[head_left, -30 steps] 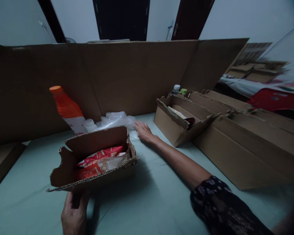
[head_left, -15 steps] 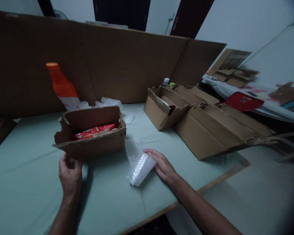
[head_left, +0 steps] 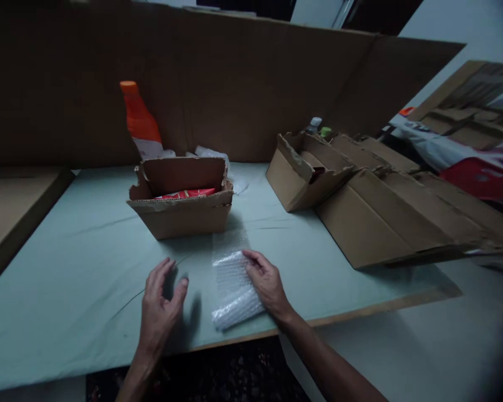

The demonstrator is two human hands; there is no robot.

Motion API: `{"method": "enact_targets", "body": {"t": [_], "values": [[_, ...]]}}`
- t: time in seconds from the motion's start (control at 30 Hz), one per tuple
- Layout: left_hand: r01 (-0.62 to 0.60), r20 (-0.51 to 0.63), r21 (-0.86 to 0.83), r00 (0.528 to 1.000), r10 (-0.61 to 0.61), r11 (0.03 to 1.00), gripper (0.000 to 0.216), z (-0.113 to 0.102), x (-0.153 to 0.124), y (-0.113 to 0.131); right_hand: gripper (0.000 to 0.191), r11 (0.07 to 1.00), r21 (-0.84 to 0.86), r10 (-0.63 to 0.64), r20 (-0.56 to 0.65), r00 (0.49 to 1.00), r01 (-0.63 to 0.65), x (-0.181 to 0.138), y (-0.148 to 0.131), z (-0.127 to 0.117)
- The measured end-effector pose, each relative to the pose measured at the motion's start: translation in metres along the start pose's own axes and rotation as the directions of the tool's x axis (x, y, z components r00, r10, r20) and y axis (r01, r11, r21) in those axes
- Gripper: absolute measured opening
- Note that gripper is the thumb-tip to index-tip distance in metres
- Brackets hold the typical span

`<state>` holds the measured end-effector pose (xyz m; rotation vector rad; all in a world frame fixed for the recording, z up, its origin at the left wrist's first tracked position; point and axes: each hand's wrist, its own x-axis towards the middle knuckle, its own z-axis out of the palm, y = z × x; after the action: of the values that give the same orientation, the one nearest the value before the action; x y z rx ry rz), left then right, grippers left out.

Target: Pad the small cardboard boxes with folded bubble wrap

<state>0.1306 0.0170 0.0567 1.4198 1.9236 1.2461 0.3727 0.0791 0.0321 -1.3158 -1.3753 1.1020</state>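
Observation:
A sheet of bubble wrap (head_left: 231, 282) lies on the pale green table (head_left: 79, 240) near its front edge. My right hand (head_left: 266, 282) rests on the wrap's right side, fingers curled over it and pressing it down. My left hand (head_left: 161, 301) hovers open just left of the wrap, fingers spread, holding nothing. Behind the hands stands a small torn cardboard box (head_left: 182, 198) with a red packet (head_left: 184, 194) inside.
An orange bottle (head_left: 139, 120) and more bubble wrap (head_left: 212, 153) sit behind the small box. Another open box (head_left: 305, 167) and folded cardboard (head_left: 402, 215) fill the right side. A tall cardboard wall (head_left: 235, 78) backs the table. A board (head_left: 12, 206) lies at left.
My left hand let go of the small box and came toward the table's front edge, now open. My right hand pulled the bubble wrap nearer to me and laid it flatter.

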Motion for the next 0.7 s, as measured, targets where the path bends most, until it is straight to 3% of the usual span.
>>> {"method": "enact_targets", "body": {"t": [0.1,0.2,0.27,0.4,0.5,0.6,0.7], "values": [[0.028,-0.05,-0.007,0.998,-0.028,1.0,0.048,-0.015,0.016,-0.004,0.041,0.932,-0.309,-0.227,-0.096,0.969,0.188,0.014,0.009,-0.027],[0.056,-0.074,-0.009,0.996,-0.057,0.998,0.05,-0.025,0.029,-0.002,0.047,0.79,-0.587,-0.293,-0.106,0.95,0.178,0.028,0.009,-0.052],[0.098,-0.084,0.001,0.992,-0.098,0.995,0.056,-0.028,0.035,0.0,0.046,0.735,-0.658,-0.297,-0.094,0.95,0.164,0.035,0.002,-0.059],[0.181,-0.109,-0.069,0.976,-0.187,0.981,0.074,-0.023,0.056,0.001,0.045,0.8,-0.534,-0.284,0.068,0.957,0.275,0.054,-0.023,-0.048],[0.174,-0.133,-0.215,0.97,-0.205,0.961,0.086,-0.013,0.085,0.001,0.059,0.876,-0.357,-0.266,0.206,0.942,0.325,0.081,-0.042,-0.022],[0.139,-0.102,-0.339,0.978,-0.183,0.931,0.083,-0.002,0.11,0.003,0.075,0.915,-0.209,-0.285,0.27,0.92,0.345,0.107,-0.05,0.004],[0.168,-0.093,-0.417,0.97,-0.225,0.893,0.073,0.002,0.113,0.003,0.077,0.905,-0.142,-0.353,0.273,0.895,0.401,0.114,-0.043,0.016]]}}
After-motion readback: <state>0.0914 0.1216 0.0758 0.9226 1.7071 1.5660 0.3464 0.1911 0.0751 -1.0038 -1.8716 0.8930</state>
